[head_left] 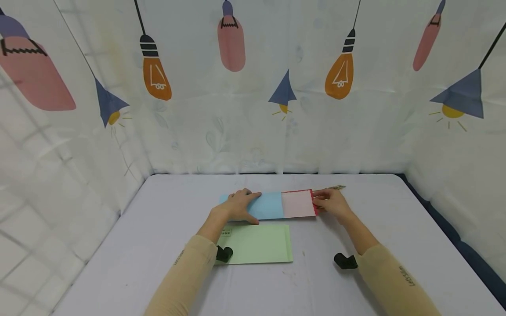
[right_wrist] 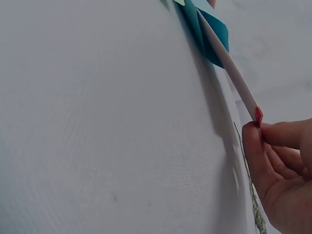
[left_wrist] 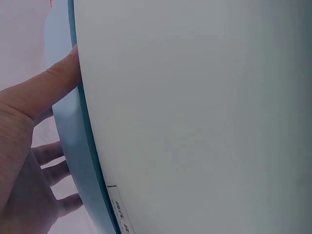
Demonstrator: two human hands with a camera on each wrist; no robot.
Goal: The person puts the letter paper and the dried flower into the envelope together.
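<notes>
A light-blue envelope [head_left: 272,206] lies lengthwise across the table, and a pink card [head_left: 298,204] with a red border sticks out of its right end. My left hand [head_left: 238,205] holds the envelope's left part across its width. In the left wrist view its thumb is on the near edge of the blue envelope [left_wrist: 73,126], the fingers at the far side. At the card's outer end, my right hand [head_left: 333,204] pinches the red edge between thumb and fingers. The right wrist view shows the card [right_wrist: 236,85] edge-on, running into the envelope's open mouth.
A pale green envelope [head_left: 257,245] with small printed marks lies just in front of the blue one. Behind my right hand is a thin gold-green strand [head_left: 338,187], seen also as a twisted cord [right_wrist: 257,214]. The white-covered table [head_left: 158,263] meets curtains at the back and sides.
</notes>
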